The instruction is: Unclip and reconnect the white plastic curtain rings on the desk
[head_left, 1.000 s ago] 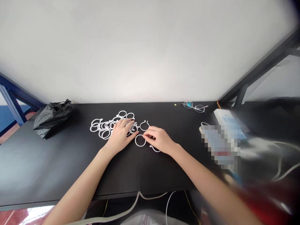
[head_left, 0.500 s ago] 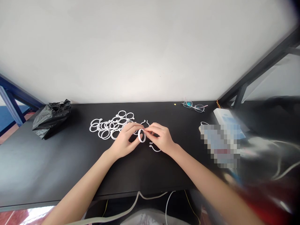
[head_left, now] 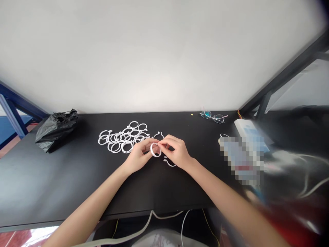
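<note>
Between my two hands, just above the black tabletop, is a white ring [head_left: 155,156] that looks like plastic. My left hand [head_left: 138,154] closes on its left side, thumb below and fingers above. The fingertips of my right hand [head_left: 176,151] pinch its upper right edge. Left of and behind my left hand lies a loose heap of similar white rings [head_left: 123,138], some with small knobbed ends. An opened white ring [head_left: 169,163] lies partly under my right hand, and another one [head_left: 158,134] sits just behind my fingers.
A crumpled black plastic bag [head_left: 56,130] lies at the left end of the black table [head_left: 77,178]. Eyeglasses [head_left: 212,116] rest near the wall. On the right are a white box [head_left: 246,128], a blurred-out item and clear plastic. Cables [head_left: 144,228] hang at the front edge.
The white ring has turned so its opening faces me more. My left hand has shifted slightly down and left, showing more of the heap; my right hand stays nearly still.
</note>
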`<state>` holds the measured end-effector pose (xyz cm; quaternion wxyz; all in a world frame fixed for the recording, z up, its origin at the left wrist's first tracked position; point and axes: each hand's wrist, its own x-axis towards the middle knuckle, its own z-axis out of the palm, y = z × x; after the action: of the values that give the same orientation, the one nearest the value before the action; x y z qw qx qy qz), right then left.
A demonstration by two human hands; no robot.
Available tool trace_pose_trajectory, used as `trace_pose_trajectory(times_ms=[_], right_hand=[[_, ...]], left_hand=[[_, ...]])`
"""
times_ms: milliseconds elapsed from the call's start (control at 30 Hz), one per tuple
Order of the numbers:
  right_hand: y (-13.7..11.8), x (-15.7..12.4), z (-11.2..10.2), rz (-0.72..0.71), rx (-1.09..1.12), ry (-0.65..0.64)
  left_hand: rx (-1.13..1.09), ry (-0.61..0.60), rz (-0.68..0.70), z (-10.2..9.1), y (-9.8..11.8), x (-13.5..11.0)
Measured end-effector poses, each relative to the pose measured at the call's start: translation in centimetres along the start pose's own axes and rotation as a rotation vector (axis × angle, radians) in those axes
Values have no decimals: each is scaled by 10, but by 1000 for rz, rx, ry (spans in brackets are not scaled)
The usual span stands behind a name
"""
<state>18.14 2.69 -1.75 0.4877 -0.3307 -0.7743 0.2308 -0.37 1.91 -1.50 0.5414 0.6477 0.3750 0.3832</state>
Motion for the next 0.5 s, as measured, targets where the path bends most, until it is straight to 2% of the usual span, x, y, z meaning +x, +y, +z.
trace_pose_trajectory(times_ms=[167,400,500], right_hand=[[-1,1,0,14,26,33],[-3,3,0,17,17,119],[-2,2,0,13,21,113]], left_hand=[[-99,19,-12,2,0,1],[-297,-64,6,3,-2,1],[-315,-34,-19,5,2,2]])
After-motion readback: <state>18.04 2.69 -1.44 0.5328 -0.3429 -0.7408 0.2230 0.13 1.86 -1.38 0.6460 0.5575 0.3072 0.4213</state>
